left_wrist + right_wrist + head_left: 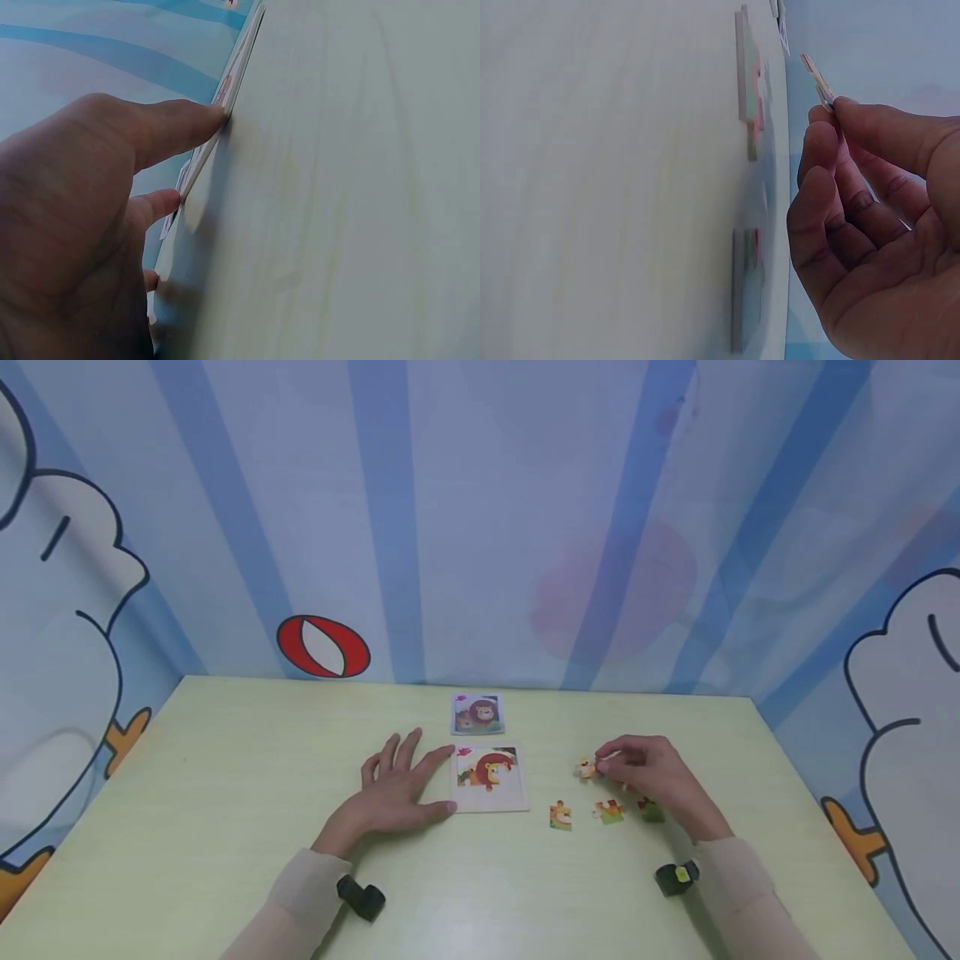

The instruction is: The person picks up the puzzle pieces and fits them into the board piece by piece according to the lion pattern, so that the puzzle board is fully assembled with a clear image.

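One puzzle piece [584, 769] is pinched by the right hand [651, 767]

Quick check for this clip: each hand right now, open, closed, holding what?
Left hand: open, touching the left edge of the puzzle board.
Right hand: closed, pinching a puzzle piece.

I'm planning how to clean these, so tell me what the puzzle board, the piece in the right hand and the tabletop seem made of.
Puzzle board: perhaps wood or thick card; pale, matte, with a thin, straight edge.
Held piece: possibly thin wood or card; coloured, printed-looking face, slim edge.
Tabletop: likely laminate or wood; faint grain streaks, soft sheen.
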Action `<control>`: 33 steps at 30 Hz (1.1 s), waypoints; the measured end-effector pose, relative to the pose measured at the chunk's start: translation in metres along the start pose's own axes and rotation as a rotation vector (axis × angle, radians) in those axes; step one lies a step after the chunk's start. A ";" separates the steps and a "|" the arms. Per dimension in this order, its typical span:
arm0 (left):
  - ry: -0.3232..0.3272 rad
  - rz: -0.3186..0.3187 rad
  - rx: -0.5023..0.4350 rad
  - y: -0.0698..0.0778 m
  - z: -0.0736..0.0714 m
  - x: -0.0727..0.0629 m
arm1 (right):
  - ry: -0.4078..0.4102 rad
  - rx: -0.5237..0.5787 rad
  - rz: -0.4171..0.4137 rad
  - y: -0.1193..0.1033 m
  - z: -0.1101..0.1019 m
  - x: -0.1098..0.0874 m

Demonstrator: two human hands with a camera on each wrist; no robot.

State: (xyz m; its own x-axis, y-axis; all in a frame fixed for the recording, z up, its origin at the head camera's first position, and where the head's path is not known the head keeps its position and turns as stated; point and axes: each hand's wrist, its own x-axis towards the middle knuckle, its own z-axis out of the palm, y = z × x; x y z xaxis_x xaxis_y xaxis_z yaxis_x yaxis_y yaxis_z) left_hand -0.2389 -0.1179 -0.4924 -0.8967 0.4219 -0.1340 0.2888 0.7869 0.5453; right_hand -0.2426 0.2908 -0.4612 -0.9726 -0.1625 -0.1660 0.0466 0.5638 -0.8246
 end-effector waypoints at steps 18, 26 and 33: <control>-0.014 -0.017 0.019 0.003 -0.005 -0.002 | -0.027 0.045 -0.020 -0.025 0.024 0.015; -0.011 -0.007 0.022 0.003 -0.004 -0.002 | -0.062 0.060 -0.022 -0.038 0.037 0.020; -0.012 -0.001 0.017 0.003 -0.003 -0.002 | -0.106 0.057 -0.057 -0.045 0.051 0.025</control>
State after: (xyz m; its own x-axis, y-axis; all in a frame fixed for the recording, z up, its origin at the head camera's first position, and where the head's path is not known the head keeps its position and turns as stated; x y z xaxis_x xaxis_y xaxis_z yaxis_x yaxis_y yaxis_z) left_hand -0.2378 -0.1178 -0.4878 -0.8931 0.4261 -0.1443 0.2933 0.7947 0.5314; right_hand -0.2578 0.2201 -0.4563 -0.9448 -0.2792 -0.1716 0.0076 0.5048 -0.8632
